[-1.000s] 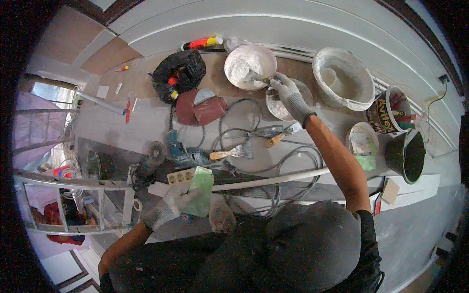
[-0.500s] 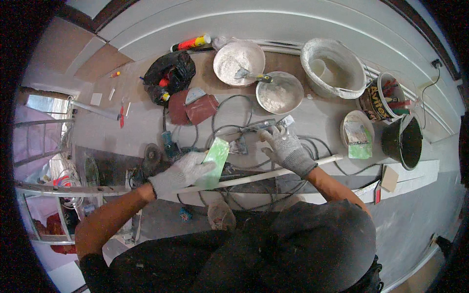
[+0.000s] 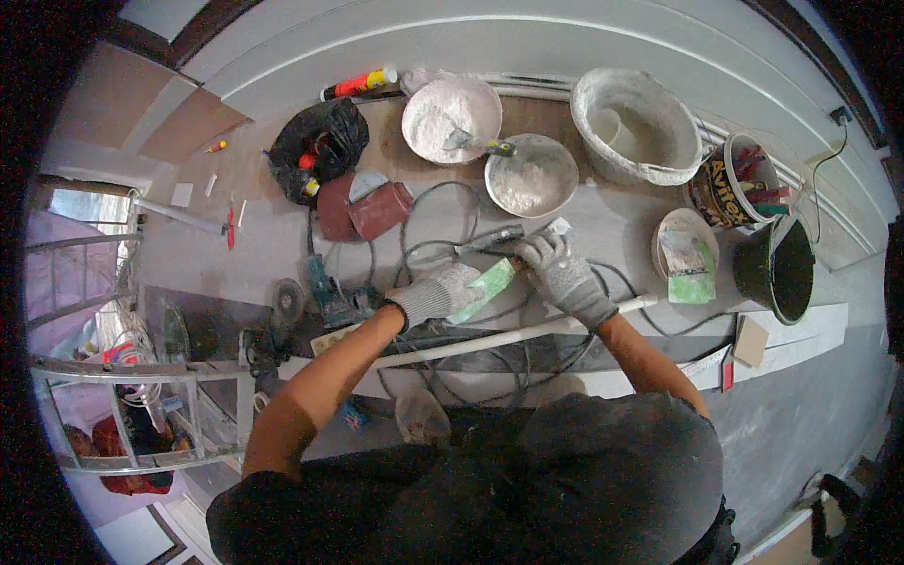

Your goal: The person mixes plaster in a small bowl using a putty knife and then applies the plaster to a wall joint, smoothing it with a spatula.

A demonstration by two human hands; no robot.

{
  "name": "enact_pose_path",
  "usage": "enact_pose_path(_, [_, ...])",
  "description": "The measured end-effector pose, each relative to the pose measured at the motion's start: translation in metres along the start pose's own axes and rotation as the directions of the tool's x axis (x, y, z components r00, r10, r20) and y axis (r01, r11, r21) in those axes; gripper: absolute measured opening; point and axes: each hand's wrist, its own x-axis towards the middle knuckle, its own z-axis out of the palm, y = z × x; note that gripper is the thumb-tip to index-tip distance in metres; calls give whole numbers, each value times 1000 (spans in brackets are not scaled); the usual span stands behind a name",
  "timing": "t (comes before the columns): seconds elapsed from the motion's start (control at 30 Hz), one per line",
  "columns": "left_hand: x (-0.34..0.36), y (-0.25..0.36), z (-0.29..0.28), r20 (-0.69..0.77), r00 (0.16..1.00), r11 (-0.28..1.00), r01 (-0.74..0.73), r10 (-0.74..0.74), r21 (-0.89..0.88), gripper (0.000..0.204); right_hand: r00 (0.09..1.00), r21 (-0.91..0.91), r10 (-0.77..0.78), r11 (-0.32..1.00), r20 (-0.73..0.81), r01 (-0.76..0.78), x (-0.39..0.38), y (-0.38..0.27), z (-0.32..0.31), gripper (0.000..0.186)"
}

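beyond the white pipe (image 3: 518,334), the left hand (image 3: 439,292) gripped the green sheet (image 3: 490,287), which seemed light and stiff, best held by its edges; also beyond it, the right hand (image 3: 563,277) had curled fingers, whose hold i could not tell.

Gloved left hand (image 3: 443,293) around a green flat piece (image 3: 488,288), gloved right hand (image 3: 565,276) near its far end

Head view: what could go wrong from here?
The grey-bladed scraper with a black-and-yellow handle juts past the rim of the round, pale pinkish bowl; a knock could tip it out.

Loops of thin black cable lie near the grey-gloved left hand and grey-gloved right hand, and might snag.
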Motion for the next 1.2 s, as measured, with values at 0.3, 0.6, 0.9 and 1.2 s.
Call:
enact_pose_path(0.3, [46, 37, -4, -85, 993, 938, 106, -83, 330, 39, 798, 648, 529, 722, -290, -243, -38, 64, -34, 30])
enact_pose_path(0.6, [143, 6, -48, -646, 666, 924, 332, -373, -192, 50, 626, 915, 715, -404, 311, 8, -59, 68, -47, 36])
enact_pose_path(0.9, [154, 5, -27, -503, 648, 718, 100, -572, -689, 31, 513, 948, 832, -50, 214, -315, -65, 52, -60, 29])
enact_pose_path(1.2, [129, 36, -22, -663, 691, 948, 112, -290, -298, 21, 556, 883, 830, 291, -41, -369, -53, 63, -105, 31])
